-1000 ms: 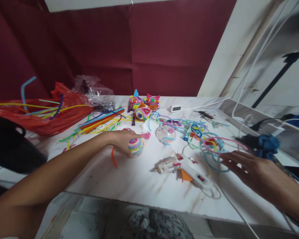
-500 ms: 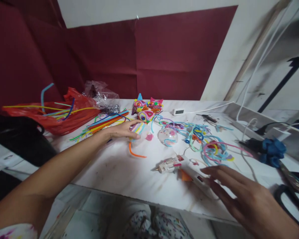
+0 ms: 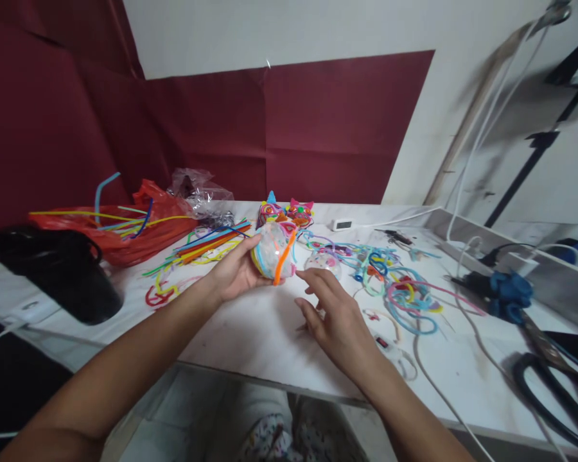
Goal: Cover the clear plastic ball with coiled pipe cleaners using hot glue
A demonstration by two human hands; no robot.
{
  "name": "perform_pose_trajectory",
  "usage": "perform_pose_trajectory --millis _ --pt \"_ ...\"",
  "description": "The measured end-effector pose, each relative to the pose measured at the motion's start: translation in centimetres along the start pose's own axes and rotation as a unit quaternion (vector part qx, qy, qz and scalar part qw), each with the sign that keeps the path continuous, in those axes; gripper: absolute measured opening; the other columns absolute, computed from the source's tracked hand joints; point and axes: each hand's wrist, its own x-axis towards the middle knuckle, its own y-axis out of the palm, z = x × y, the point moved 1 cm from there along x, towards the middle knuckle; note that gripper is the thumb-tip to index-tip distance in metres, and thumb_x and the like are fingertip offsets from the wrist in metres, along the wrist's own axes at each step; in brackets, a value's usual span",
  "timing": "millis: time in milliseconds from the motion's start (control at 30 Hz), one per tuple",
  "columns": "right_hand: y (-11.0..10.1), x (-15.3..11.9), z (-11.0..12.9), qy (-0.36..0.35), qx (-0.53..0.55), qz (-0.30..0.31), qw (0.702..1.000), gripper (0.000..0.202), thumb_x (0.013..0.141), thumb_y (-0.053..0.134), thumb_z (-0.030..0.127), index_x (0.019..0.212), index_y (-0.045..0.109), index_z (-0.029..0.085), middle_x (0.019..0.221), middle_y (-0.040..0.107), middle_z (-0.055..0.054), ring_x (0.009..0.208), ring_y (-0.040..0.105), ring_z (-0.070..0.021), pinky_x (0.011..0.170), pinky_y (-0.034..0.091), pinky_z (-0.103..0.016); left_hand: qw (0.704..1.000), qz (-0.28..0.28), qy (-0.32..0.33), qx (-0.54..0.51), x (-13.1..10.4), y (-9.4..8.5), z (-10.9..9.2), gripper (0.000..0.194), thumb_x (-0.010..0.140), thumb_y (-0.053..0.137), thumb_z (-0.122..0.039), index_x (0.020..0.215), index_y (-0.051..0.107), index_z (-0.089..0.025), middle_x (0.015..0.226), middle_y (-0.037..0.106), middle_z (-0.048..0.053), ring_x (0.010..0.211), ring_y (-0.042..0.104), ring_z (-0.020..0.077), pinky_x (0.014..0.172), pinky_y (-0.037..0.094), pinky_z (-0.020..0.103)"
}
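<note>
My left hand (image 3: 241, 268) is wrapped round a clear plastic dome (image 3: 270, 247) and holds it above the table. Coloured fuzzy strips run along the dome's side, and an orange pipe cleaner (image 3: 284, 258) lies slantwise across its front. Just right of the dome is my right hand (image 3: 334, 311), its fingers bent and apart with nothing visible in them. The index fingertip is close to a pink patch on the dome's edge; I cannot tell whether they touch. A white glue gun (image 3: 384, 344) lies mostly hidden behind my right hand. A second clear dome (image 3: 324, 262) rests behind that hand.
Several decorated faces with ears (image 3: 299, 212) stand at the back. Tangled pipe cleaners (image 3: 404, 285) lie right, a bundle of straight ones (image 3: 212, 242) left. A red bag (image 3: 125, 247), black tumbler (image 3: 60, 273), large scissors (image 3: 553, 391) and cables (image 3: 428, 378) surround the work area.
My left hand has lifted and turned the dome, bringing the orange pipe cleaner up across its front. My right hand has moved left from the glue gun's handle to beside the dome.
</note>
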Motion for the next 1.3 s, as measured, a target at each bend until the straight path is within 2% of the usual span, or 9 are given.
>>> perform_pose_trajectory --millis 100,300,633,767,867,967,1033,1167,1300 --pt "0.9 0.5 0.0 -0.008 0.012 0.008 1.000 0.035 0.105 0.059 0.013 0.139 0.064 0.015 0.128 0.072 -0.017 0.100 0.077 -0.0269 0.078 0.067 -0.038 1.000 0.006 -0.022 -0.015 -0.5 0.6 0.9 0.059 0.110 0.051 -0.044 0.161 0.051 -0.015 0.126 0.082 0.018 0.100 0.081 0.0296 0.084 0.066 0.039" --pt "2.4 0.8 -0.8 -0.029 0.015 0.027 0.999 0.013 0.108 0.060 0.017 0.105 0.072 0.021 0.111 0.077 -0.012 0.097 0.075 -0.0263 0.083 0.060 -0.036 0.998 -0.021 -0.051 0.012 -1.0 1.4 1.8 0.054 0.110 0.053 -0.044 0.153 0.059 -0.013 0.121 0.084 0.015 0.099 0.080 0.0284 0.079 0.066 0.036" --pt "2.8 0.6 -1.5 0.011 0.045 0.029 0.998 0.017 0.107 0.060 0.025 0.092 0.068 0.024 0.088 0.074 -0.006 0.082 0.067 -0.0236 0.076 0.051 -0.034 0.993 -0.013 -0.083 0.084 0.4 1.1 2.3 0.061 0.099 0.063 -0.070 0.130 0.075 -0.019 0.115 0.085 0.013 0.091 0.080 0.0269 0.074 0.065 0.035" --pt "2.4 0.9 -1.8 0.020 0.062 0.020 0.998 0.024 0.107 0.056 0.024 0.084 0.061 0.024 0.083 0.070 -0.005 0.077 0.062 -0.0225 0.073 0.049 -0.033 0.987 0.001 -0.107 0.119 0.5 1.4 2.0 0.074 0.094 0.060 -0.082 0.136 0.072 -0.022 0.120 0.084 0.014 0.094 0.079 0.0302 0.077 0.066 0.041" --pt "1.8 1.0 -1.8 0.082 0.122 0.019 0.989 0.029 0.106 0.059 0.034 0.078 0.058 0.025 0.077 0.065 -0.002 0.071 0.056 -0.0198 0.069 0.045 -0.031 0.984 0.013 -0.105 0.141 0.5 1.4 2.0 0.081 0.090 0.062 -0.085 0.144 0.066 -0.025 0.129 0.081 0.015 0.110 0.077 0.0358 0.082 0.066 0.046" --pt "1.4 1.2 -1.9 0.214 0.258 0.018 0.942 0.036 0.095 0.073 0.050 0.073 0.059 0.024 0.070 0.058 0.001 0.068 0.049 -0.0176 0.067 0.040 -0.030 0.988 0.023 -0.046 0.148 0.7 1.1 2.7 0.083 0.083 0.078 -0.079 0.147 0.064 -0.027 0.144 0.075 0.016 0.130 0.069 0.0374 0.094 0.063 0.046" --pt "1.2 1.3 -2.1 0.268 0.321 0.011 0.908 0.042 0.087 0.079 0.059 0.073 0.062 0.023 0.069 0.058 0.002 0.069 0.049 -0.0173 0.067 0.040 -0.030 0.988 0.031 -0.002 0.150 0.9 1.0 3.4 0.094 0.074 0.091 -0.071 0.151 0.060 -0.028 0.152 0.069 0.016 0.140 0.064 0.0384 0.105 0.059 0.048" --pt "1.0 1.5 -2.6 0.295 0.365 0.001 0.883 0.050 0.081 0.082 0.069 0.073 0.066 0.023 0.069 0.060 0.001 0.067 0.050 -0.0167 0.065 0.041 -0.029 0.985 0.042 0.064 0.155 1.5 1.4 4.4 0.129 0.058 0.107 -0.052 0.168 0.041 -0.032 0.167 0.057 0.016 0.155 0.052 0.0419 0.125 0.047 0.052" --pt "0.7 1.4 -3.0 0.313 0.391 -0.011 0.866 0.050 0.079 0.083 0.070 0.076 0.069 0.022 0.067 0.060 0.002 0.064 0.048 -0.0156 0.063 0.040 -0.029 0.981 0.039 0.075 0.176 2.1 1.7 4.7 0.147 0.052 0.111 -0.037 0.174 0.028 -0.036 0.173 0.048 0.019 0.156 0.052 0.0448 0.125 0.048 0.056"
